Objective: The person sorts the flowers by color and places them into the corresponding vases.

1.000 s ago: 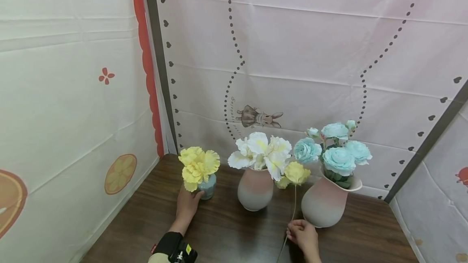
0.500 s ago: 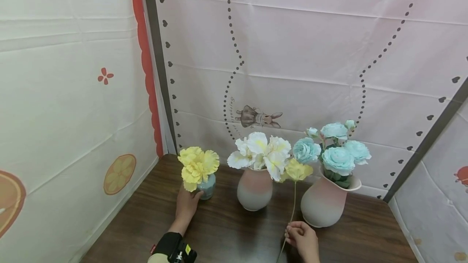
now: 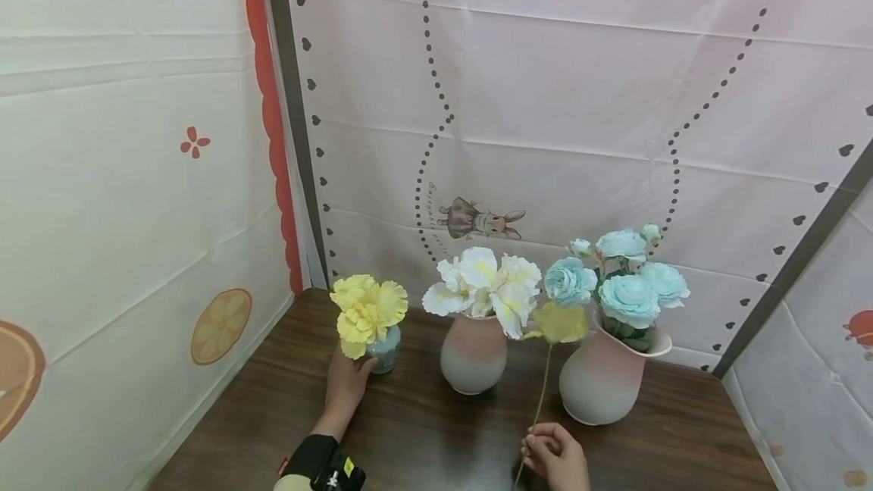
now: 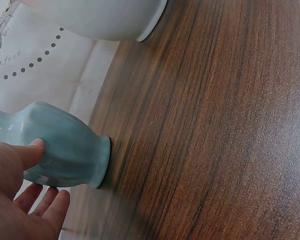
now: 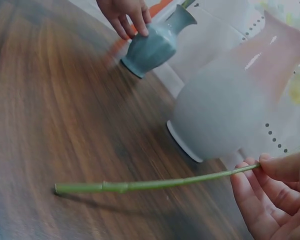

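Note:
My left hand [image 3: 346, 379] grips a small teal vase [image 4: 57, 140], thumb on one side and fingers on the other. It stands upright on the table and holds yellow flowers [image 3: 368, 313]. My right hand [image 3: 557, 458] pinches the thin green stem [image 5: 155, 184] of a single yellow flower [image 3: 559, 323] between thumb and fingertips. Its bloom is up between the two larger vases, and the cut end of the stem is low over the table. A pink-and-grey vase [image 3: 473, 358] with white flowers [image 3: 483, 286] stands between my hands.
A larger pink-and-grey pitcher-shaped vase [image 3: 600, 377] with light blue flowers [image 3: 630, 300] stands on the right, close behind my right hand. The brown wooden table [image 3: 423, 438] meets printed cloth walls [image 3: 580, 97] at the back and sides.
My right hand has moved slightly down and left with the stem. The yellow bloom has turned and drifted a little right. My left hand keeps its place on the teal vase.

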A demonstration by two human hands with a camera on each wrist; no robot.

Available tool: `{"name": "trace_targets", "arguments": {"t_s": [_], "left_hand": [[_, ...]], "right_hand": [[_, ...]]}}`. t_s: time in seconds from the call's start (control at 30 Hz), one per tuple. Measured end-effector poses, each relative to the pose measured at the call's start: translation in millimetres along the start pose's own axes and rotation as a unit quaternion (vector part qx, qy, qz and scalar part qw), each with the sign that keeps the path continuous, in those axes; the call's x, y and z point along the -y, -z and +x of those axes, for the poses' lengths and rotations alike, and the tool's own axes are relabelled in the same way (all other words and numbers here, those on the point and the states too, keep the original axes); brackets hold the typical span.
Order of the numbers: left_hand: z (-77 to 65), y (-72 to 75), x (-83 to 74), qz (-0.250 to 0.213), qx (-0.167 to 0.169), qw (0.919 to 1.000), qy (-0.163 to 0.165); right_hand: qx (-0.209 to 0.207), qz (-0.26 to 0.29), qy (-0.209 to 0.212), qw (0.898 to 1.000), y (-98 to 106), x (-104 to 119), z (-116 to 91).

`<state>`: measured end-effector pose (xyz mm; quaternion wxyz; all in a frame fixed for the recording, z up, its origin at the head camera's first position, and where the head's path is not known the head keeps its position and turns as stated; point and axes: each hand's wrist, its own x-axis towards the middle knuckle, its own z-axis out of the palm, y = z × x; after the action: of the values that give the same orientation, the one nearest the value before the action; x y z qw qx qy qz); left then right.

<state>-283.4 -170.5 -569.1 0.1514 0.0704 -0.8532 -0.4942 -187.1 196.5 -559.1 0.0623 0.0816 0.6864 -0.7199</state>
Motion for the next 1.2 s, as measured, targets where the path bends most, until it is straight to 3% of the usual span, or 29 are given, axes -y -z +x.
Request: {"name": "trace_targets", "arguments": {"t_s": [0.23,0.57,1.0,1.2], "left_hand": [[-0.2,1.0,0.0,0.015,-0.003,0.9999,-0.001],[-0.7,0.3,0.5,0.016,0.0,0.9998,-0.008],[-1.7,0.9,-1.1,0.011,0.001,0.9999,-0.002],[0.1,0.0,-0.9,0.015,0.001,0.9999,-0.005]], "right_hand": [[0.02,0.022,-0.005,1.0,-6.6,1.9,-7.0],[0.012,0.005,-0.003,1.0,-16.5,15.5,-15.6],[0.014,-0.043,0.116,0.992,-45.8,27.9,-30.0],[0.02,-0.041,0.128,0.991,-53.6,33.4,-32.3]]}}
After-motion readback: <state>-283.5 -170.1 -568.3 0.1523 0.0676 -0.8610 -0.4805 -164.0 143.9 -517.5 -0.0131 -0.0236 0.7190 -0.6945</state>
